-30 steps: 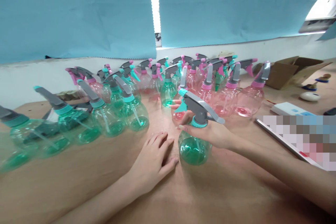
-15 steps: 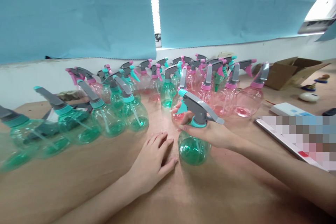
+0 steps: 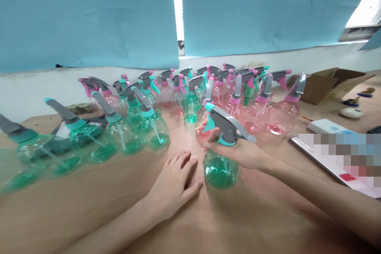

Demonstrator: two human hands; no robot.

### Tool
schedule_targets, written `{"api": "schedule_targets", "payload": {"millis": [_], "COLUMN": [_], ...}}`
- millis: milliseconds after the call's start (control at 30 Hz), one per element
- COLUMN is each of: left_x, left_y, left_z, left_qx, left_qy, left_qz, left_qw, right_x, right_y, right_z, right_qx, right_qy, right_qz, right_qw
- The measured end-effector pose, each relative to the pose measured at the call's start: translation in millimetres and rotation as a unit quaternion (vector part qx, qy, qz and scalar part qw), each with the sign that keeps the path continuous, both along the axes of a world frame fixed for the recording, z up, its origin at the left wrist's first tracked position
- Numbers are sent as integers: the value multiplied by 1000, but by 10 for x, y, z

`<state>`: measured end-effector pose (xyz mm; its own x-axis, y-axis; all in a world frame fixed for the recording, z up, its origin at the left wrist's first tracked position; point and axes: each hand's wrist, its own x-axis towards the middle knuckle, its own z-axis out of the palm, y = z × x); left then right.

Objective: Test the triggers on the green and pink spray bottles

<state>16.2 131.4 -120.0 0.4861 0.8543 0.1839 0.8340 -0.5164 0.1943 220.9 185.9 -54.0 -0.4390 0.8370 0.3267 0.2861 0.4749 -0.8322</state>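
A green see-through spray bottle (image 3: pixel 220 172) with a grey and teal trigger head stands upright on the wooden table (image 3: pixel 119 210). My right hand (image 3: pixel 238 151) is wrapped round its neck, below the trigger head, with some fingers hidden behind the bottle. Just left of it, my left hand (image 3: pixel 175 184) lies palm down on the tabletop, fingers stretched out and holding nothing. Beyond my left hand is another green spray bottle (image 3: pixel 155 131). Behind the held bottle stands a pink spray bottle (image 3: pixel 233 107), partly covered.
Several green bottles (image 3: pixel 99 147) line the left side; pink ones (image 3: pixel 275 117) stand at right, with mixed rows behind. Farther right are an open cardboard box (image 3: pixel 320 85), a white computer mouse (image 3: pixel 351 112), a white box (image 3: pixel 330 126) and a partly blurred flat panel (image 3: pixel 315 160).
The whole view has shifted slightly, so things sit a little lower and farther right. My right hand keeps its grip on the bottle, and my left hand stays flat on the table.
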Motion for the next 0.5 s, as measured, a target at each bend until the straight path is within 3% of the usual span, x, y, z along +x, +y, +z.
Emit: {"api": "schedule_targets", "payload": {"millis": [367, 500], "left_x": [6, 25], "left_y": [6, -10], "left_z": [4, 17], "left_qx": [7, 9], "left_qy": [-20, -24], "left_qz": [-14, -13], "left_qw": [1000, 1000], "right_x": [-17, -6], "right_y": [-34, -44], "right_z": [-13, -54], "right_qx": [-5, 3], "right_qy": [-7, 30], "right_qz": [-24, -3], "right_qw": [1000, 1000]}}
